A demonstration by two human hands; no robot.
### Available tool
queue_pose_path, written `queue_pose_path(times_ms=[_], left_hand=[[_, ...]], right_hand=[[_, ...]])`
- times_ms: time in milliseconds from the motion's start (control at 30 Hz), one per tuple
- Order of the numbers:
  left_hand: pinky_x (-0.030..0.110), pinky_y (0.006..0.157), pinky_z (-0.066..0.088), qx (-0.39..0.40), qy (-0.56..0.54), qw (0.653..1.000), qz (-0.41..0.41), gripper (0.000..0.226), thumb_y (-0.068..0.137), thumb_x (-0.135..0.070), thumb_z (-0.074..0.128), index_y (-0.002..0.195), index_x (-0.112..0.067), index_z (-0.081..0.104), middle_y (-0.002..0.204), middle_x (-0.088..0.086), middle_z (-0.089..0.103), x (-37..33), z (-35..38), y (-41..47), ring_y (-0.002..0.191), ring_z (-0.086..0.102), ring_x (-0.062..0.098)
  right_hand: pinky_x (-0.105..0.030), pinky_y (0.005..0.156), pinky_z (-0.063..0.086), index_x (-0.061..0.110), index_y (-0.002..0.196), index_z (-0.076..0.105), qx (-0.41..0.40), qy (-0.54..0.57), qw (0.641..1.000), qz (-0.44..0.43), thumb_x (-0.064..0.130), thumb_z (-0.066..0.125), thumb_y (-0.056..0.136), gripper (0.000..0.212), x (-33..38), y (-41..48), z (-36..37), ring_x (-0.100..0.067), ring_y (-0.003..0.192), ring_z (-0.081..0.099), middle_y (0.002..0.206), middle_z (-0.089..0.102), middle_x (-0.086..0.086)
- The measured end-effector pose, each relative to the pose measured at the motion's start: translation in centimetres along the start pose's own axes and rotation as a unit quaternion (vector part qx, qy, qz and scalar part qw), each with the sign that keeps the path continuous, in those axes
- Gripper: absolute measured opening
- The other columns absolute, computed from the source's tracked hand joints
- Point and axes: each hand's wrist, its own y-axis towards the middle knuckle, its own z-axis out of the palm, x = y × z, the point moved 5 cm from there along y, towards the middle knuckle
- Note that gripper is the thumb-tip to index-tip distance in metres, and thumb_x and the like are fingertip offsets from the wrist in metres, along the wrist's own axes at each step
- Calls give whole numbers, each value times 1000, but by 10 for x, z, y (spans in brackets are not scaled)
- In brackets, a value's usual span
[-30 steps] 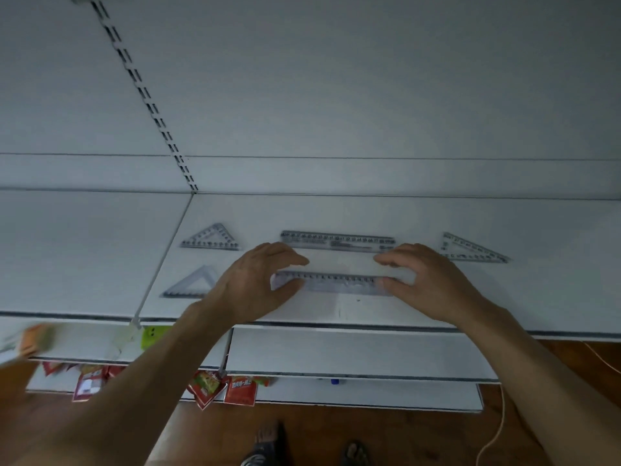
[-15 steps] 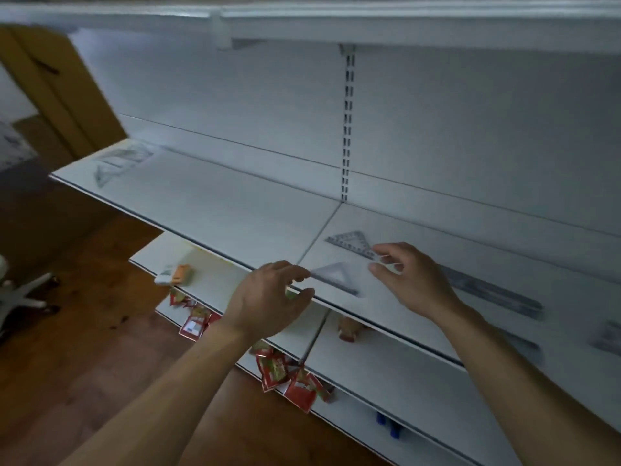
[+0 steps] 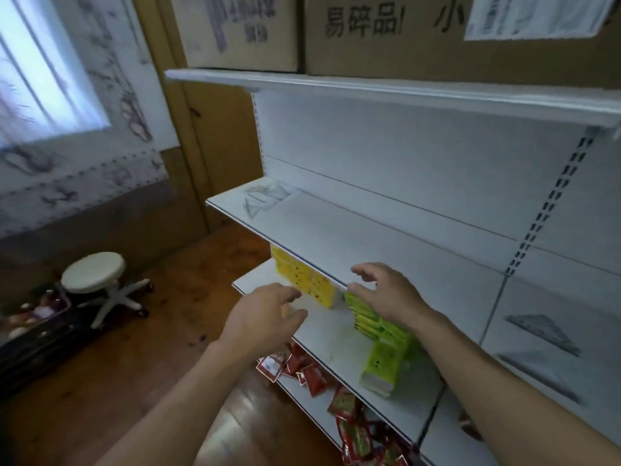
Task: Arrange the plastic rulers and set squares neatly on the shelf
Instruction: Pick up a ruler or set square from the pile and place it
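Right now both of your hands are empty. Your left hand [image 3: 265, 317] hovers with fingers loosely spread above the lower shelf [image 3: 331, 334], and your right hand [image 3: 383, 297] hangs with fingers apart at the front edge of the middle shelf [image 3: 369, 237]. On that shelf to your right, a nearer set square [image 3: 534, 373] and a farther set square [image 3: 544, 332] lie flat and apart, apparently already placed. At the far left end, a heap of rulers and set squares [image 3: 265, 198] overlaps untidily. I'd judge the job partly done, with that heap left to sort.
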Motion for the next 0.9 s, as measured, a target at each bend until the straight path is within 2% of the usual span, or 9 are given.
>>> queue_pose_path(times_ms=[133,333,500,767,900], left_hand=[[26,89,47,-15,-10,999,-32,40,89,-49,53,124,-32,59,120,-15,61,53,-14,11,110,55,7],[26,83,50,-7,-11,998,-63,43,89,-53,51,126,-32,58,120,-16,60,122,-15,49,105,56,4],[28,82,52,-26,-11,996,-83,40,89,-53,53,123,-34,59,117,-17,60,188,-17,113,102,56,4],[26,80,54,-14,16,995,-95,36,91,-51,52,123,-35,58,120,-17,60,277,-26,229,102,58,4],[18,75,52,2,-10,996,-86,35,92,-49,53,123,-33,59,119,-17,61,304,-21,262,101,58,2]], right_hand=[[-27,95,42,24,126,58,26,-14,999,-17,37,61,89,39,36,44,35,-10,114,55,127,56,4],[-27,93,41,27,127,57,55,-39,997,-28,39,60,89,40,63,121,82,-12,116,53,127,55,4],[-25,91,38,27,131,53,70,-59,994,-60,42,56,91,43,84,215,126,-12,119,49,132,50,7],[-33,102,40,26,134,49,81,-70,992,-73,48,52,92,47,115,366,183,-16,128,45,143,45,5],[-32,104,37,24,138,44,92,-105,988,-64,51,50,92,54,117,402,209,-15,133,39,147,40,5]])
